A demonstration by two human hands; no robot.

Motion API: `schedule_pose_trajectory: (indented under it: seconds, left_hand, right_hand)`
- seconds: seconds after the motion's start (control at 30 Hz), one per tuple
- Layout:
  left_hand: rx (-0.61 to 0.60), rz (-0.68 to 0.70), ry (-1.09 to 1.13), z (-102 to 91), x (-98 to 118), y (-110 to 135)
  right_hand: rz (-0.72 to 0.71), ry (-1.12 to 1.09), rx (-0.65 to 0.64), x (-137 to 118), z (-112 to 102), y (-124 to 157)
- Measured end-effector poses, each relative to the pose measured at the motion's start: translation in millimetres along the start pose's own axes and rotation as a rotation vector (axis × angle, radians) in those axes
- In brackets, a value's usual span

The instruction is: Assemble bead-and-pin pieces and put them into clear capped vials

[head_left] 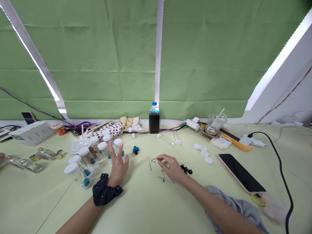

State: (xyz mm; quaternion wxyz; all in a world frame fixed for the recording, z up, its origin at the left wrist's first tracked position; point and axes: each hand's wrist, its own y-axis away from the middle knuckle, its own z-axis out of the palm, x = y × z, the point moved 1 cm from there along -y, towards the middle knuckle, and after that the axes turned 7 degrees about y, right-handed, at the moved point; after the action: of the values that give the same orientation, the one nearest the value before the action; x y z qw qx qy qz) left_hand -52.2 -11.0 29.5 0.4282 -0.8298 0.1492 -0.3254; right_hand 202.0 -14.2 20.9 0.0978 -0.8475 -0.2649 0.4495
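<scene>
Two hands are over the pale green desk point(146, 208). The right hand point(172, 168) is at a bent wire point(162, 174), a thin metal shape lying on the desk just below the palm. Its thumb and forefinger come together at the wire's upper edge and seem to pinch it, though how firmly cannot be told; the other fingers point(174, 161) curl loosely above. Black pieces point(186, 169) lie just beside that hand.

The left hand point(118, 165), with a navy scrunchie point(103, 189) at the wrist, is open, its fingers spread and raised. It holds nothing and sits just in front of a group of white-capped vials point(103, 148), some upright and others tilted. Teal pieces point(136, 149) lie between the vials and the bent wire. White caps point(203, 152) lie further right, near a phone point(241, 173).

The step in hand appears to be working the bent wire with the right hand, while the left stays free. The next move calls for a steady pinch, because the wire is thin and its ends stick out, with the free hand close enough to reach the small pieces on either side.
</scene>
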Motion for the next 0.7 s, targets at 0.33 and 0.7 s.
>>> schedule_pose_trajectory:
  seconds: [0.33,0.7]
  left_hand:
    - [-0.343,-0.053,0.120,12.5,0,9]
    - [-0.340,-0.200,0.121,23.0,-36,17]
  right_hand:
    - [-0.019,0.216,0.057,8,-6,-3]
    - [0.157,0.906,0.123,65,-42,-29]
